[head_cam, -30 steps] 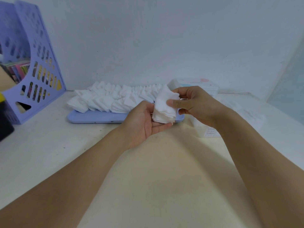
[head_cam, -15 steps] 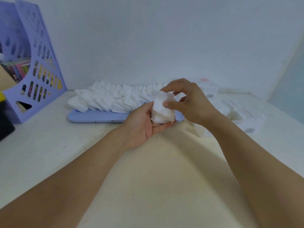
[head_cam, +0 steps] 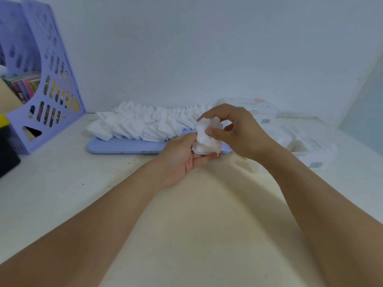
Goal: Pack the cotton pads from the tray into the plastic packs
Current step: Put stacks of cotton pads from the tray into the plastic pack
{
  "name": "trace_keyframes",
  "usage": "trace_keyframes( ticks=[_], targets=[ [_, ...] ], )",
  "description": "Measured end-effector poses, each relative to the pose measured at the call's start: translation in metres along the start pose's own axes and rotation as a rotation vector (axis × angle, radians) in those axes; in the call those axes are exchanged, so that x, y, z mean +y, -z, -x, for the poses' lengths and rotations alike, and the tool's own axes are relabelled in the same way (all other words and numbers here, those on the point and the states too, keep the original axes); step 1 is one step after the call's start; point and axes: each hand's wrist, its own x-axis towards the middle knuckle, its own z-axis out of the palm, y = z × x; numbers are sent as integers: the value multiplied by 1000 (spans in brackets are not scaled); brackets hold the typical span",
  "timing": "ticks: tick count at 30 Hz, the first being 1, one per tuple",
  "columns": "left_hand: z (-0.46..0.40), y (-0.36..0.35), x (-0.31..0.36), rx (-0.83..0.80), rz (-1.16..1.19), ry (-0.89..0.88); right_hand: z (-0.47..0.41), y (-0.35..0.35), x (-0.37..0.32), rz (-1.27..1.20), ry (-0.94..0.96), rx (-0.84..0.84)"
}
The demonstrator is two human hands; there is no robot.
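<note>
1. Nearest the camera, two bare forearms reached out over the pale table (head_cam: 62,183).
2. Above the table's middle, the left hand (head_cam: 182,158) lay palm up, its fingers curled under a small stack of cotton pads (head_cam: 207,139) and cradling it.
3. Against that stack, the right hand (head_cam: 238,131) came from the other side, thumb pressed on the near face and fingers arched over the top, pinching the pads.
4. Just behind the hands, a light blue tray (head_cam: 124,146) sat on the table, carrying a long overlapping row of loose pads (head_cam: 145,125) that ran from its left end toward the hands.
5. Right of the hands, a plastic pack (head_cam: 310,148) lay flat on the table with a barcode on its near edge; it looked partly filled with pads, though the white blurred together.
6. Farther back, another pack (head_cam: 263,112) stood by the wall.
7. At far left, a purple file rack (head_cam: 51,90) held coloured books, with a black and yellow object (head_cam: 6,146) in front of it.
</note>
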Motion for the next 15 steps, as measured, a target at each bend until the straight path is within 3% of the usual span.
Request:
trace_keyframes(
  ticks=[15],
  targets=[
    [-3,-2,-1,147,-39,-32,-3,10,-14,-84,128,193]
  ],
)
